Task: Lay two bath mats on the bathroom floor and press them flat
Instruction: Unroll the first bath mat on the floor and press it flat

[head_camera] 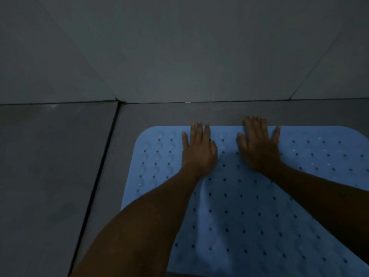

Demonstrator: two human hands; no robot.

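Your left hand [197, 150] and right hand [258, 146] lie wide and flat, holding nothing, pressing the blue mat's [239, 206] twelve o'clock edge on the floor [60, 166]. Your right fingertips overhang that edge; uneven pressure could slide the mat or leave a ripple toward six o'clock.

Light-blue bath mat [249, 206] — dark dotted holes — grey floor tiles [50, 166]

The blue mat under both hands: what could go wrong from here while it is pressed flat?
1. The right hand reaches its fingertips past the far edge of the blue mat, so that edge may stay unpressed.
2. A pale crease near the left hand, by the wrist, might remain as a wrinkle.
3. Only one mat shows; the second could be forgotten.
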